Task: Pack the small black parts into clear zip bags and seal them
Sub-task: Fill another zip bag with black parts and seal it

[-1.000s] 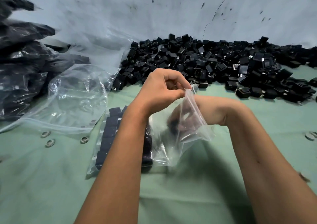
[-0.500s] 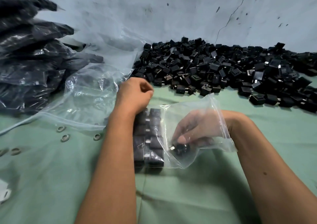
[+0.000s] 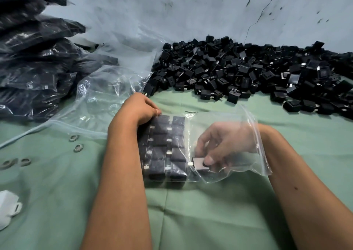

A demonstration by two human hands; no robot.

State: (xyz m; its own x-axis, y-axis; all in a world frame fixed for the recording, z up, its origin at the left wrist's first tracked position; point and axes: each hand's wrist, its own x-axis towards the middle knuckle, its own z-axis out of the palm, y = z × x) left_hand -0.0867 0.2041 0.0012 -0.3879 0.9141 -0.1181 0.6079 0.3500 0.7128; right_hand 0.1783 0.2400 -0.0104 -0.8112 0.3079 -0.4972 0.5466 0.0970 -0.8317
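A clear plastic zip bag (image 3: pixel 225 123) lay flat on the green cloth-covered table (image 3: pixel 191 211), its long axis running left to right and its zip-strip mouth pointing right, toward the person's right forearm. Inside it, small black box-shaped parts (image 3: pixel 162 150) were packed in neat rows against the closed left end, the rows running away from the person; small metal tabs showed between neighbouring parts.

The right hand (image 3: pixel 227 144) was inside the bag, reaching in through the mouth. Its fingers were curled and its thumb and fingertips pinched a single black part (image 3: pixel 199 163) at the near edge of the bag, just right of the packed rows, with its metal tab pointing left toward them.

The left hand (image 3: pixel 139 108) was outside the bag, fingers curled under, resting on the far left corner over the packed parts; whether it actually pinched the plastic could not be told.

Beyond the bag, a large loose heap of the same black parts (image 3: pixel 248 73) lay along the grey wall (image 3: pixel 191 10). Empty clear bags (image 3: pixel 107 96) were to the left, beside a stack of filled bags (image 3: pixel 32 64).
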